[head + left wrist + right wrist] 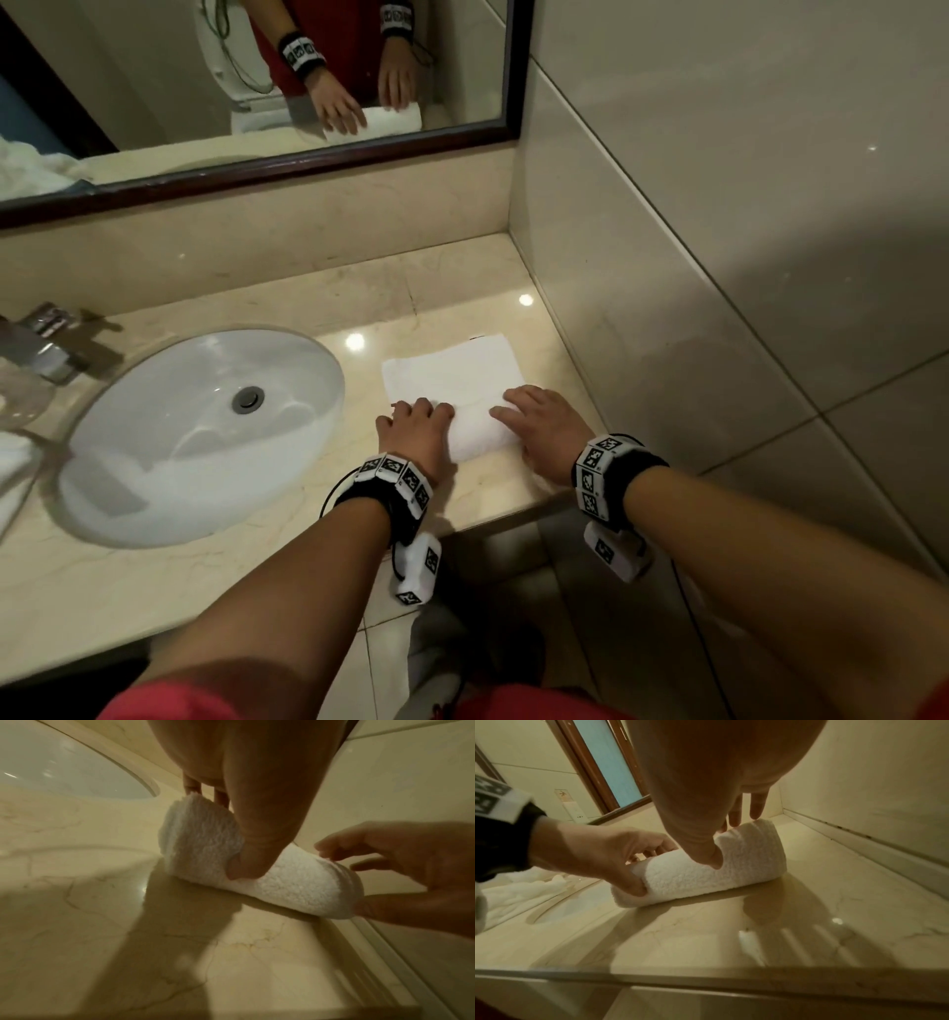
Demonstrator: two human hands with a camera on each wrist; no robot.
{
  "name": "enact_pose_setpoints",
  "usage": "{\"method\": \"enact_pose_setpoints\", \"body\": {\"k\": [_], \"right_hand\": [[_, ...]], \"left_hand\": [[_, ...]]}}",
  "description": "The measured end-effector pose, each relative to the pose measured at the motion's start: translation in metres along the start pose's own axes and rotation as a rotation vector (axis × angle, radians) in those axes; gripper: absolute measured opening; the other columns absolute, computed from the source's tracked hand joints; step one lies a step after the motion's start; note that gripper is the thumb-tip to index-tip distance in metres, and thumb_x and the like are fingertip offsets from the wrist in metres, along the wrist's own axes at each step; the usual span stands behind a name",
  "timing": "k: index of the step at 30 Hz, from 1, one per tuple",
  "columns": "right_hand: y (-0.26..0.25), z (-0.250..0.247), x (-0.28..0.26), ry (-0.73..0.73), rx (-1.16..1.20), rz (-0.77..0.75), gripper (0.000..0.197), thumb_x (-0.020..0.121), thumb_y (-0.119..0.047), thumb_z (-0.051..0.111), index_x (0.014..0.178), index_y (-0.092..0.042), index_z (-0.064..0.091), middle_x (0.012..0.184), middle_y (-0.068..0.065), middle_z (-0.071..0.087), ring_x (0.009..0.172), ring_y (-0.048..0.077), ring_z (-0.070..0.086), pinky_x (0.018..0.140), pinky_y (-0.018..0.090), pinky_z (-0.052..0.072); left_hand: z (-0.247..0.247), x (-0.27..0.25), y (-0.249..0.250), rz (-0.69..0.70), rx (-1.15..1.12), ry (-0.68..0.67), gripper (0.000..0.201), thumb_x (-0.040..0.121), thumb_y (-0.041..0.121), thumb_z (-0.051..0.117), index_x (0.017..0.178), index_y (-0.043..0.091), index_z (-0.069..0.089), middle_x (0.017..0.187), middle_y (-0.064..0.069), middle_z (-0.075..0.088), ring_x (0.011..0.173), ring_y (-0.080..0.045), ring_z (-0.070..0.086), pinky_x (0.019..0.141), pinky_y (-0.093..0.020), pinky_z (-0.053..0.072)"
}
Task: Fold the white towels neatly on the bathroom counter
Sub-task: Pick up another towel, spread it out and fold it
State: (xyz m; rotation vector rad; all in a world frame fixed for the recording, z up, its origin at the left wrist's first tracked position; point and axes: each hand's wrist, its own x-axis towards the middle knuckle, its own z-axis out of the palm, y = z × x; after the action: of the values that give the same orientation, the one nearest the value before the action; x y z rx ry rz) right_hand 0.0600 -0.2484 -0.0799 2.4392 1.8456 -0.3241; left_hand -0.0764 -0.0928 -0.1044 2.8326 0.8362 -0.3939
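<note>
Two bare forearms reach in from the bottom of the head view, each wrist wrapped in a black band studded with white blocks bearing black-and-white square markers. Both hands rest on a white towel lying on the beige marble bench, right of centre in the frame, near the corner where the tiled wall meets the backsplash.

The towel's near part is rolled or folded into a thick bundle, while its far part lies flat on the bench.

The left hand grips the left end of the bundle — in the wrist views its thumb presses into the near face and its curled fingers hook over the top. The right hand holds the right end: its thumb digs into the near face and its fingers reach over the top, fairly straight and slightly spread.

An oval white sink with a metal drain is set into the bench at centre left, well apart from the towel. A chrome tap stands at the far left edge. More white cloth shows at the left edge below it.

A dark-framed mirror fills the upper left — it reflects both hands on the towel.
</note>
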Motion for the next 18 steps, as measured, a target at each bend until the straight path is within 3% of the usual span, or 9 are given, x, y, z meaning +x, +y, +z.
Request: {"method": "enact_pose_setpoints", "body": {"k": [10,15,18], "right_hand": [[-0.003,0.004,0.002,-0.096,-0.101,-0.014,0.078,0.072,-0.017,0.066,0.142,-0.027,0.032,0.135,0.003,0.038,0.124,0.025,0.037,0.104,0.037,0.031],[0.0,-0.001,0.017,-0.157,-0.094,0.002,0.074,0.075,-0.018,0.065,0.14,-0.029,0.032,0.133,0.004,0.035,0.122,0.026,0.038,0.103,0.038,0.032],[0.003,-0.007,0.028,-0.204,-0.054,0.008,0.071,0.075,-0.02,0.065,0.139,-0.028,0.036,0.13,0.006,0.035,0.116,0.027,0.041,0.097,0.038,0.037]], "left_hand": [[-0.014,-0.007,0.002,0.024,-0.081,-0.212,0.076,0.073,0.046,0.07,0.141,0.039,0.037,0.133,0.003,0.048,0.123,-0.026,0.043,0.099,-0.047,0.036],[-0.023,0.0,-0.005,0.028,-0.173,-0.255,0.068,0.069,0.037,0.069,0.129,0.04,0.037,0.112,0.007,0.06,0.1,-0.022,0.057,0.09,-0.039,0.046],[-0.03,0.009,-0.011,0.003,-0.283,-0.331,0.061,0.069,0.03,0.067,0.123,0.039,0.04,0.101,0.006,0.063,0.086,-0.02,0.061,0.085,-0.036,0.05]]}}
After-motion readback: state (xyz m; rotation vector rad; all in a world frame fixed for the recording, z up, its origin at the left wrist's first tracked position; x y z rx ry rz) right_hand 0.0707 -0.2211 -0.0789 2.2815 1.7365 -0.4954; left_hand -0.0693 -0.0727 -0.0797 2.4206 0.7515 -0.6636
